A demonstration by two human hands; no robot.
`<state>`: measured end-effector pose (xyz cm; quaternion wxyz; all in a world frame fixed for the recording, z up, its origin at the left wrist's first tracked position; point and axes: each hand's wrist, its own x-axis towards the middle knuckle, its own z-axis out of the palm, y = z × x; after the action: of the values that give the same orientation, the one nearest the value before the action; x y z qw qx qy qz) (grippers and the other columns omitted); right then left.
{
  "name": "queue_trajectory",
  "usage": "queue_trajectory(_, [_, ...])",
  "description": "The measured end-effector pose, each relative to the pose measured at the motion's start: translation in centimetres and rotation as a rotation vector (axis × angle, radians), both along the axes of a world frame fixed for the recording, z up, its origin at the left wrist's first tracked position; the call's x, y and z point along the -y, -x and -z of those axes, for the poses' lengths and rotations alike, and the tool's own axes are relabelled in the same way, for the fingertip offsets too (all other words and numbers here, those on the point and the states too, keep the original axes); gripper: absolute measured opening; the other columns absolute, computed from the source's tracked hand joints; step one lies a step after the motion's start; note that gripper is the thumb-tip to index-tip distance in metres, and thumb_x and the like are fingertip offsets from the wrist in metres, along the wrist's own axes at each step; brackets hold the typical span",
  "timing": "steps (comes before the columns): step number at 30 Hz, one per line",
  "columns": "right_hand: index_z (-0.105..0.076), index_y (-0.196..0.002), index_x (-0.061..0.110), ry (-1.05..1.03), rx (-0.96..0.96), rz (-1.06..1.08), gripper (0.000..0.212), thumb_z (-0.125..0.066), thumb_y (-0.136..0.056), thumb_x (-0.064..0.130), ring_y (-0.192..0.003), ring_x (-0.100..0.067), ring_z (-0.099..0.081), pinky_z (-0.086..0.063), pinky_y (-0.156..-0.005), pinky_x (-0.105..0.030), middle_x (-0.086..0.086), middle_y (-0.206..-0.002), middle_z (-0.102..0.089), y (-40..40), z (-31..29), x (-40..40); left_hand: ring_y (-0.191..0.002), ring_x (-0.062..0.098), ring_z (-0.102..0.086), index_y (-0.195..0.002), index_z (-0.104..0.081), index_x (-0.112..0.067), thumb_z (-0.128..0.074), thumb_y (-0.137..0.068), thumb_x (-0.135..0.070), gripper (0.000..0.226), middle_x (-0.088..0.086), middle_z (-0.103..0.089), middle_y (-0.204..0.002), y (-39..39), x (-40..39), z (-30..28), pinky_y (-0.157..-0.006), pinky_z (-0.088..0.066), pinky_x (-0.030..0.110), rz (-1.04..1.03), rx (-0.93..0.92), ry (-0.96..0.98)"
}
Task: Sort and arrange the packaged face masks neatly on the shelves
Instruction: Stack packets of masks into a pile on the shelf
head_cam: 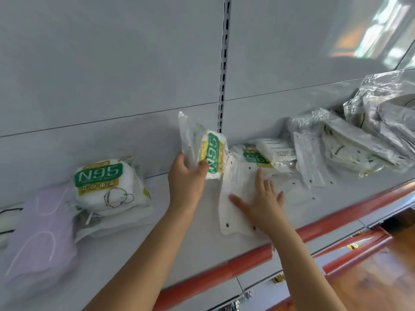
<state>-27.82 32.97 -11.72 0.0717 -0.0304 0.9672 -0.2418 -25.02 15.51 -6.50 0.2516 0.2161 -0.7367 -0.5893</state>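
My left hand [185, 178] grips a white N95 mask pack [206, 149] with a green label, held upright and turned sideways above the shelf [197, 232]. Spread flat, my right hand [261, 204] presses on a clear pack of white masks [233, 212] lying on the shelf. Just behind it lies another N95 pack [256, 157]. A stack of N95 packs [107, 187] stands at the left, with a pack of lilac masks [40, 232] beside it.
A loose heap of clear mask packs [359, 140] fills the right end of the shelf. The shelf has a red front strip [247, 258]. A slotted upright [224, 63] runs up the grey back wall. Lower shelves and a wooden floor [377, 283] show at bottom right.
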Motion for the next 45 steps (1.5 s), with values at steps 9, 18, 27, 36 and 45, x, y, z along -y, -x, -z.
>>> queue_trajectory(9, [-0.045,-0.143,0.019,0.174,-0.393,0.118,0.059,-0.041,-0.096,0.054,-0.107,-0.031,-0.065,-0.032,-0.113,-0.049,-0.005,-0.115,-0.072,-2.9,-7.0,5.5,-0.095,0.017,-0.076,-0.115,-0.06,-0.021,-0.085,-0.08,-0.016,0.043,0.001,-0.076,-0.106,-6.6,12.7,-9.3,-0.082,-0.062,0.035,-0.141,-0.333,-0.162])
queue_trajectory(18, [-0.062,-0.115,0.015,1.042,0.252,-0.343,0.028,-0.07,-0.09,0.025,-0.078,-0.014,-0.073,-0.061,-0.073,-0.033,-0.006,-0.108,-0.072,-4.8,-12.3,21.0,-0.074,0.018,-0.073,-0.103,-0.072,-0.006,-0.065,-0.097,-0.042,0.037,0.004,-0.078,-0.082,-9.8,19.7,-10.1,-0.063,-0.059,0.025,-0.148,-0.081,-0.337])
queue_trajectory(27, [-0.045,-0.142,0.014,0.621,-0.023,-0.291,0.055,-0.056,-0.097,0.044,-0.125,-0.027,-0.05,-0.037,-0.093,-0.03,-0.003,-0.133,-0.056,-6.1,-6.6,21.2,-0.133,0.014,-0.048,-0.144,-0.054,-0.018,-0.065,-0.097,-0.026,0.049,0.001,-0.057,-0.139,-13.0,17.0,-1.7,-0.098,-0.027,0.007,-0.16,0.219,0.473])
queue_trajectory(36, [-0.039,-0.15,0.031,0.472,-0.083,-0.433,0.062,-0.044,-0.096,0.061,-0.137,-0.015,-0.045,-0.039,-0.107,-0.032,0.007,-0.152,-0.044,-5.4,-7.7,17.2,-0.126,0.034,-0.054,-0.125,-0.07,-0.014,-0.064,-0.093,-0.026,0.035,0.014,-0.059,-0.134,-11.9,14.2,-2.3,-0.107,-0.044,0.042,-0.297,0.151,0.848])
queue_trajectory(45, [-0.029,-0.152,0.018,-0.302,-0.01,0.281,0.093,-0.051,-0.082,0.077,-0.138,-0.038,-0.036,-0.028,-0.113,-0.052,-0.013,-0.151,-0.04,-2.0,-5.2,-5.9,-0.121,0.027,-0.056,-0.143,-0.046,-0.011,-0.064,-0.094,-0.044,0.062,0.009,-0.058,-0.131,-4.2,-0.8,-0.7,-0.101,-0.047,0.039,0.24,0.351,0.577])
